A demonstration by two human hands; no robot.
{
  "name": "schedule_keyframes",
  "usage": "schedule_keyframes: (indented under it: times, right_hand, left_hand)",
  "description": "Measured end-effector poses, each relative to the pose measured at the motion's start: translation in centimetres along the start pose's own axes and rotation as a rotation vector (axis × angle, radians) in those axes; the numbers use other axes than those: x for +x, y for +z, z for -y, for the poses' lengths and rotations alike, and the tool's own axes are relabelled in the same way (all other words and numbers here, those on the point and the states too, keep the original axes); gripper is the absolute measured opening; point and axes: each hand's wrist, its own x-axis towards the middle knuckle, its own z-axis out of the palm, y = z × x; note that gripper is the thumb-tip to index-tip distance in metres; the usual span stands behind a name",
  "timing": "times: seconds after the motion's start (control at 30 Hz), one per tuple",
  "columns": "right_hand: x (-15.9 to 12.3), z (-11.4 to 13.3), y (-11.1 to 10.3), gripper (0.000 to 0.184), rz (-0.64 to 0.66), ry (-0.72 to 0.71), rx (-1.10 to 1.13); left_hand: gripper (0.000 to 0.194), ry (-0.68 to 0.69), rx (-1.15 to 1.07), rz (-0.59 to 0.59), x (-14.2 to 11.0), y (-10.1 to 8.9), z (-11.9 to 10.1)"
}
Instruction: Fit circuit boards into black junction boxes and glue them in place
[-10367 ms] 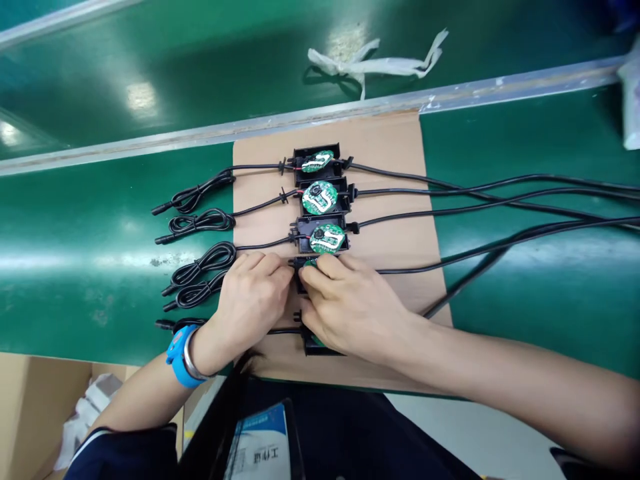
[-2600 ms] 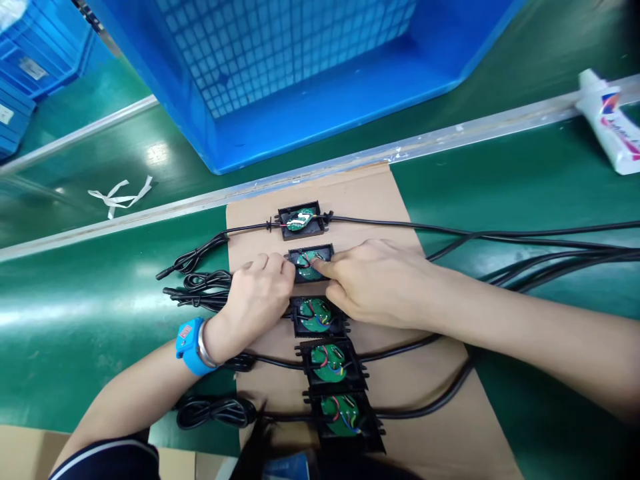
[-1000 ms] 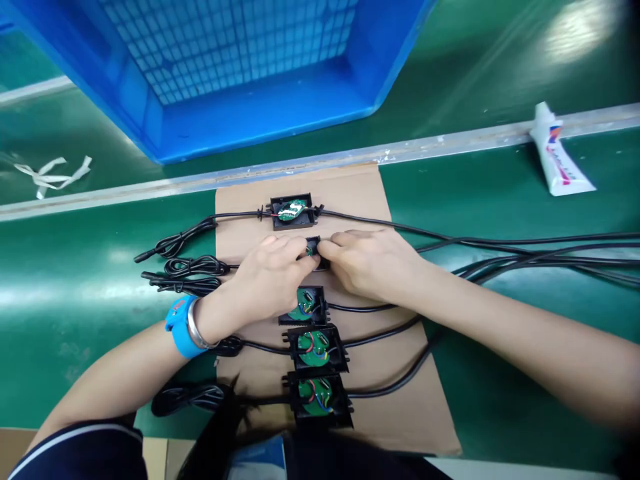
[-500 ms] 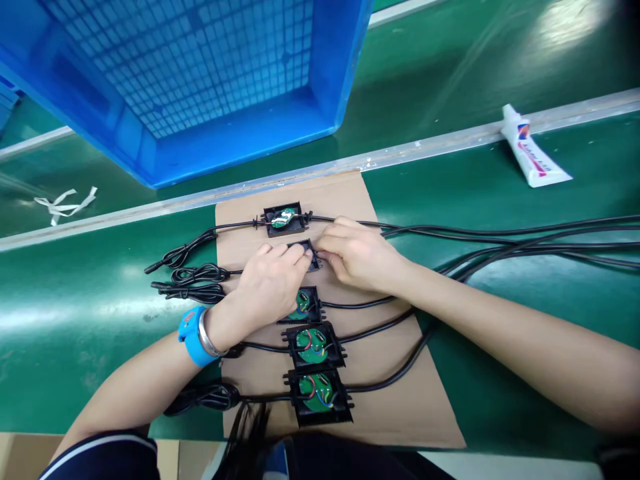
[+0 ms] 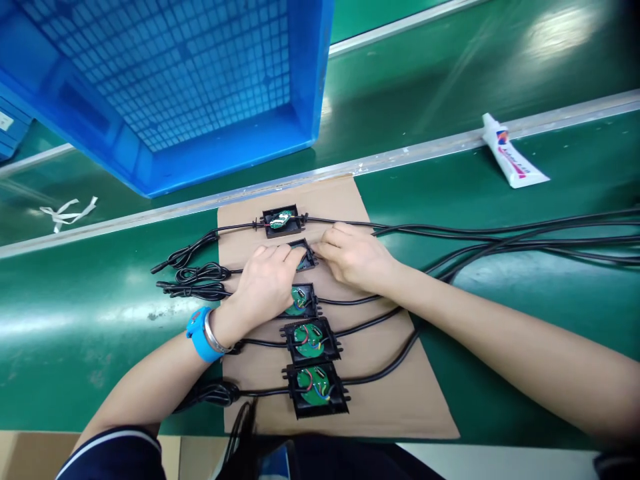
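A small black plastic case [image 5: 311,261] lies second from the far end of a column of similar cases. My left hand [image 5: 264,281] curls over its left part, gripping it and hiding much of the inside. At the case's right end, my right hand [image 5: 354,255] pinches the black cable where it enters; the fingertips cover that spot. Beyond them sits another case [image 5: 290,233] with a tilted green circuit board [image 5: 281,220]. Nearer me, three open cases hold round green boards with coloured wires, such as the front board [image 5: 314,385]. My left forearm and hand partly cover the closest of these.
Beneath the cases lies a cardboard sheet [image 5: 380,413] on the green bench. Long black cables [image 5: 480,235] run off right; bundled leads [image 5: 203,273] lie left. A large blue crate [image 5: 235,148] stands behind. A white tube [image 5: 515,160] and white strips [image 5: 67,217] lie apart.
The view has shifted slightly, so the crate and tube appear farther left. Both hands stay at the same case, with only small finger movement.
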Motion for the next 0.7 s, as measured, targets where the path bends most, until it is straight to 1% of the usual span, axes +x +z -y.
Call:
schedule_keyframes:
  times: [0.1,0.17,0.37,0.43,0.5,0.57,0.6,0.63,0.7]
  right_hand:
    - [-0.1,0.1,0.0,0.031,-0.056,0.043,0.075]
    - [0.0,0.1,0.1,0.029,-0.08,0.061,0.113]
    - [0.4,0.0,0.9,0.029,-0.044,0.051,0.187]
    - [0.3,0.2,0.6,0.03,-0.039,0.047,0.197]
    - [0.1,0.3,-0.1,0.029,-0.038,0.013,0.189]
    - [0.4,0.0,-0.8,0.027,-0.02,-0.031,0.222]
    - [0.8,-0.3,-1.1,0.026,-0.017,-0.032,0.249]
    - [1.3,-0.8,-1.3,0.025,-0.02,-0.006,0.272]
    - [2.7,-2.0,-1.1,0.022,-0.034,0.108,0.292]
  left_hand:
    - [0.047,0.03,0.059,0.035,0.0,-0.3,-0.1]
    - [0.045,0.047,0.097,0.065,0.3,-0.5,-0.3]
    - [0.036,0.057,0.126,0.134,1.0,-0.7,-1.1]
    - [0.036,0.048,0.145,0.127,0.6,-0.9,-1.6]
    - [0.038,0.052,0.134,0.127,-0.1,-1.2,-1.7]
    - [0.041,0.069,0.05,0.139,-0.7,-1.7,-0.8]
    - [0.041,0.056,-0.002,0.13,-0.8,-1.9,0.1]
    - [0.042,0.016,-0.044,0.102,-0.7,-2.2,1.3]
    - [0.04,-0.137,-0.07,0.022,0.0,-2.6,4.3]
